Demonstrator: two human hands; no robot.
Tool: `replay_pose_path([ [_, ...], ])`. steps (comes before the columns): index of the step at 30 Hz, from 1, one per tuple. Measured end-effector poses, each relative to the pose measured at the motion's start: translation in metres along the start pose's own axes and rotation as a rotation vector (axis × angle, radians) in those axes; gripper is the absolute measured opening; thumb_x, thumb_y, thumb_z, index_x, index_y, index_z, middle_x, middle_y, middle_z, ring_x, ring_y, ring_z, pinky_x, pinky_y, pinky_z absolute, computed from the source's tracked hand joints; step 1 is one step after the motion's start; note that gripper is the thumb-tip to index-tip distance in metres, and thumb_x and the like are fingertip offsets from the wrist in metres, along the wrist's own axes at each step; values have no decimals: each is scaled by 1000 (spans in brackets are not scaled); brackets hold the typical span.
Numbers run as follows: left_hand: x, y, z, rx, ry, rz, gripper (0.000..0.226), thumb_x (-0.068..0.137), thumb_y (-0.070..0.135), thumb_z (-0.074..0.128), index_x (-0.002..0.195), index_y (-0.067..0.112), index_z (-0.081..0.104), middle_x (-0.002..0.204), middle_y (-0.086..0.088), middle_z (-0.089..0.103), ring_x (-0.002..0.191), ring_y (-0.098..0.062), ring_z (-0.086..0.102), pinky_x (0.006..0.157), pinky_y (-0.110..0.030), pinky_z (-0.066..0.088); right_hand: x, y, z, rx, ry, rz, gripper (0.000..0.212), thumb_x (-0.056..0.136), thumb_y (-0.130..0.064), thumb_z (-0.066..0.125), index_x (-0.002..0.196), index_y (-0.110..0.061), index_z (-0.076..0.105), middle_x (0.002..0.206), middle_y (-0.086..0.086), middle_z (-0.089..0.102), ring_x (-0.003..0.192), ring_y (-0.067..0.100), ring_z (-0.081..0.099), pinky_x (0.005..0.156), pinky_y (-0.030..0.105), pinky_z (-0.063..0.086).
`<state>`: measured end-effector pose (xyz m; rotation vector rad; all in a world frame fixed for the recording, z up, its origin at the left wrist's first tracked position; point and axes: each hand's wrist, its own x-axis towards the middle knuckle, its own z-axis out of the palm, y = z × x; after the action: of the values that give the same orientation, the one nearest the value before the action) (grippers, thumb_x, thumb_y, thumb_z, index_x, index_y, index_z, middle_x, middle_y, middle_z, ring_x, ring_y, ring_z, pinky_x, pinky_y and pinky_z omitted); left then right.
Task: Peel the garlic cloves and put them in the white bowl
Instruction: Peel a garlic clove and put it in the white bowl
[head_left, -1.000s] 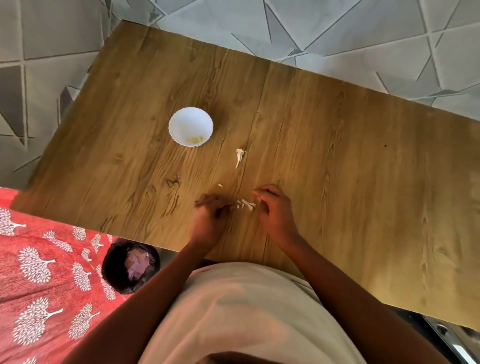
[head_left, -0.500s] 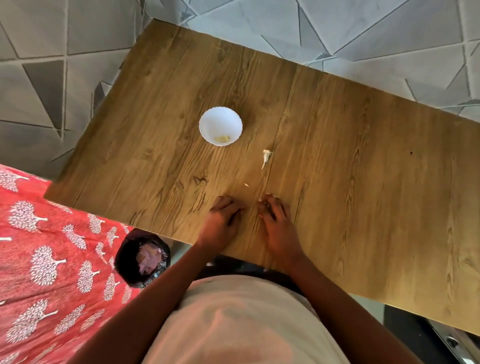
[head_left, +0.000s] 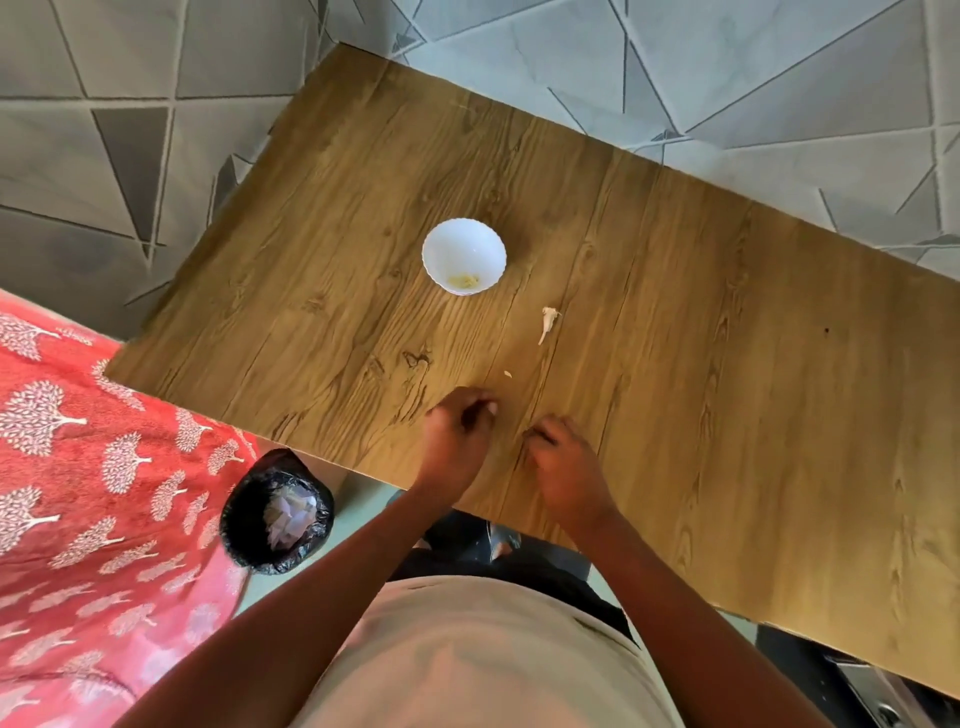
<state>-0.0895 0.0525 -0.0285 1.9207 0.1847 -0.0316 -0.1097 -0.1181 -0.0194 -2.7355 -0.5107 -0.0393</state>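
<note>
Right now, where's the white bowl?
In the head view the white bowl stands on the wooden table, beyond the left hand, with a garlic scrap lying to its right.

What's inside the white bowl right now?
The white bowl holds a small heap of pale yellowish bits near its bottom, probably peeled garlic. Nothing covers the bowl, but the bits are too small to count.

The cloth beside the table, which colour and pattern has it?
The cloth is red with white tree shapes, seen in the head view.
</note>
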Motion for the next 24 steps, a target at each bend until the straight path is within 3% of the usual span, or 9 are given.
replay_pose_path([
  [2,-2,13,4,-135,25,-170,15,100,14,62,104,15,77,98,6,75,92,-3,68,82,-17,52,6,1,-9,315,55,186,19,85,4,71,99,-5,79,97,6,72,86,16,68,80,24,56],
  [4,1,25,12,-498,-12,-374,28,106,17,50,103,5,75,104,-10,77,102,-22,71,90,-31,55,14,-2,-21,548,138,272,21,84,3,74,99,-10,81,94,-1,75,83,4,69,78,18,56],
  [6,7,37,19,-962,-96,-594,43,109,22,36,108,-4,71,118,-22,71,116,-35,66,102,-41,50,21,-8,-31,675,173,251,20,85,1,76,99,-11,81,95,-3,77,87,2,71,79,20,57],
  [9,13,48,28,-1404,-227,-746,66,110,39,21,123,-11,62,136,-26,62,130,-34,60,115,-42,41,28,-14,-43,681,156,64,20,87,5,70,101,-6,80,100,3,77,95,7,72,84,29,59],
  [14,15,60,46,-1566,-309,-701,73,108,42,17,128,-15,58,146,-26,53,135,-34,55,125,-39,26,35,4,-52,464,-90,-108,31,92,9,49,114,8,71,127,30,63,125,44,55,112,47,42],
  [16,15,59,51,-1576,-304,-657,72,108,41,18,125,-14,62,148,-26,52,137,-34,53,123,-39,29,37,8,-57,435,-31,-133,28,92,5,54,112,5,73,120,28,67,117,43,62,100,51,51],
  [19,14,59,55,-1579,-292,-624,73,108,40,18,118,-12,69,146,-25,54,136,-33,55,117,-41,36,40,14,-55,479,100,-135,15,81,1,77,96,-3,77,92,15,76,84,29,73,68,41,60],
  [21,12,58,57,-1583,-279,-605,73,108,40,18,118,-12,69,146,-25,54,136,-33,55,114,-41,40,41,13,-54,518,111,-112,18,79,-1,82,95,-5,75,93,11,75,86,25,73,70,39,60],
  [24,6,55,57,-1587,-256,-574,71,109,39,19,120,-11,69,147,-24,54,135,-33,55,109,-42,49,39,13,-55,560,196,-138,15,87,5,72,101,-2,75,97,10,75,91,21,72,78,32,59],
])
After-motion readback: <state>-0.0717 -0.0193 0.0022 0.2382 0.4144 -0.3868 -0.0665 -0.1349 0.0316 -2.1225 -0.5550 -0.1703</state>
